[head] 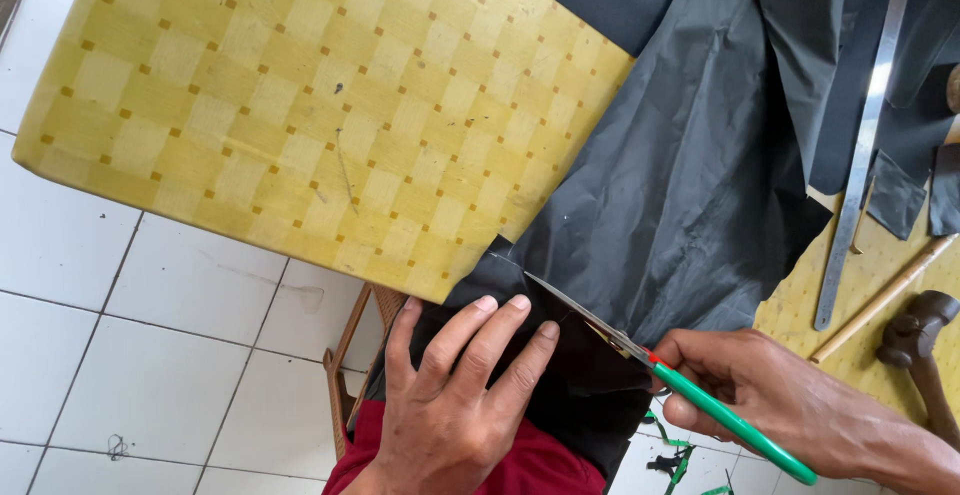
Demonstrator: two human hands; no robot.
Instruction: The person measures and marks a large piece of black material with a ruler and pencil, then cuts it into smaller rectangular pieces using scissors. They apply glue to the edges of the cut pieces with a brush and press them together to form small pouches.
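Cloth: dark cloth (690, 185) lay over right side of yellow table (300, 105), near edge hanging down.
Left hand (455, 395): flat, fingers spread, pressed on hanging edge.
Right hand (770, 395): closed round green-handled scissors (650, 360).
Cut: blades parted, just entered at near edge; most left uncut, judging by frame.
Far right: metal ruler (860, 155), untouched.
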